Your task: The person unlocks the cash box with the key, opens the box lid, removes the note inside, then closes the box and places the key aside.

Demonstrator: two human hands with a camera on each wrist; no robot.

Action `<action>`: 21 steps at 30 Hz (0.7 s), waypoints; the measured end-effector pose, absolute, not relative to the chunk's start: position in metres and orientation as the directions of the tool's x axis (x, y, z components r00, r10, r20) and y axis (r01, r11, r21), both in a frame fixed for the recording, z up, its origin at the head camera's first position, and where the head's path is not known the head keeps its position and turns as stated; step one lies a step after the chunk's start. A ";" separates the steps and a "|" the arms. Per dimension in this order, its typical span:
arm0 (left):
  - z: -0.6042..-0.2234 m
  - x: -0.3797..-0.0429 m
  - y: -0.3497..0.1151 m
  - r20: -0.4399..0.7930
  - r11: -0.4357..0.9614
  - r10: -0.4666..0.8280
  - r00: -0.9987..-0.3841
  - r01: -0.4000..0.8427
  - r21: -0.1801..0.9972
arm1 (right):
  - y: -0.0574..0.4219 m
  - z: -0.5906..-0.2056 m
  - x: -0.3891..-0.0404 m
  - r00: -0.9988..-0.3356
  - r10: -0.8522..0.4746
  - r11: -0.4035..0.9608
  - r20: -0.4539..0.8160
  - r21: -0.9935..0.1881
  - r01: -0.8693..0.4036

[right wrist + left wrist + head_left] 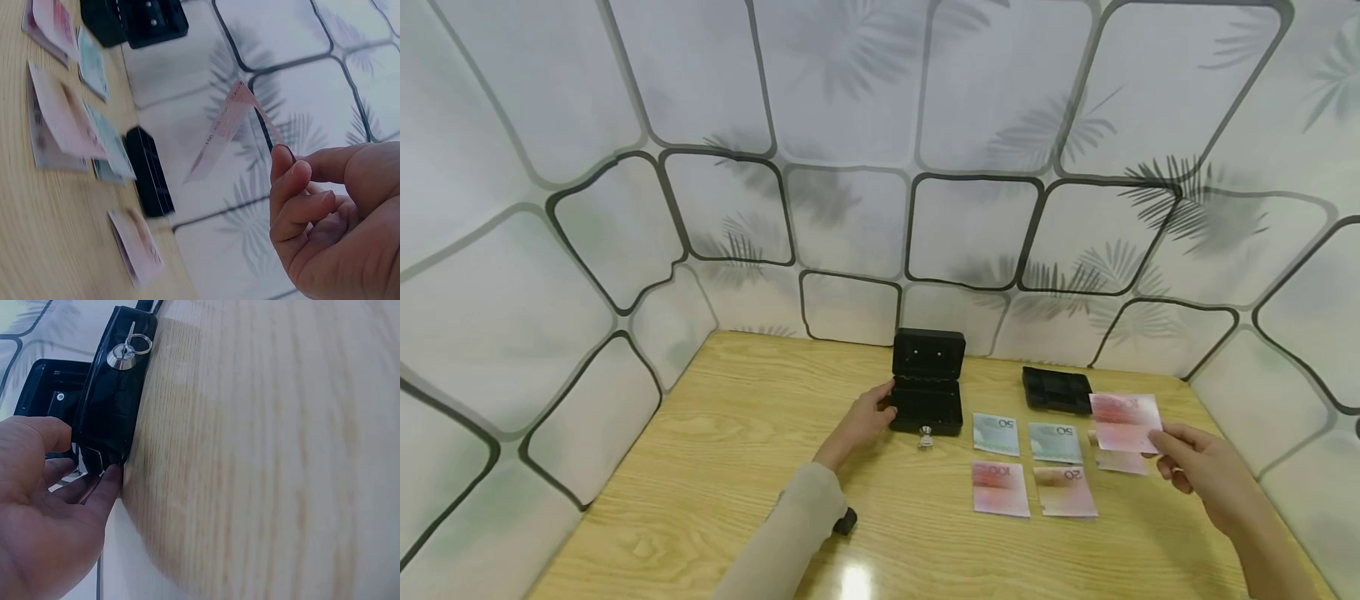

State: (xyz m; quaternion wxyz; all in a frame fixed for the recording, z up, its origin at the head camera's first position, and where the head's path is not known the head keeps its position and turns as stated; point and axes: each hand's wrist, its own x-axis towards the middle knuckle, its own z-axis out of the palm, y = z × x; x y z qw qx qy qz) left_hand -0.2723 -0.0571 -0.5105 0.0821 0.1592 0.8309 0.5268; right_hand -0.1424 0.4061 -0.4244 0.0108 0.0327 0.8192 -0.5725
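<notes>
A: Head view: what did we list?

B: One black cash box [927,392], lid up, on the wooden table [662,500]; left hand [863,417] at its side. Right hand [1198,471] held a raised pink 100 note [1125,421] above a partly covered note [1122,462]. Nearby we counted two green 50 notes [996,434] [1056,442], another pink 100 note [1001,488], one 20 note [1065,492], one black tray [1056,390].

A: Left wrist view?

B: Left hand, partly closed, gripped the cash box's end between thumb and fingers. We noted a ringed key [130,344] in the lock.

A: Right wrist view?

B: Right hand, fingers curled, pinched the raised note, bent in a peak, off the table.
</notes>
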 end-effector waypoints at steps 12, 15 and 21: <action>-0.507 -0.271 -0.058 0.028 0.388 0.358 -0.933 0.176 0.905 | 0.451 -0.428 -0.107 -0.977 0.161 0.515 -0.139 -0.832 0.204; -0.506 -0.269 -0.059 0.049 0.398 0.367 -0.929 0.204 0.895 | 0.456 -0.436 -0.104 -0.974 0.138 0.541 -0.179 -0.810 0.225; -0.510 -0.273 -0.058 0.018 0.390 0.357 -0.934 0.167 0.905 | 0.454 -0.457 -0.107 -0.963 0.056 0.567 -0.263 -0.786 0.248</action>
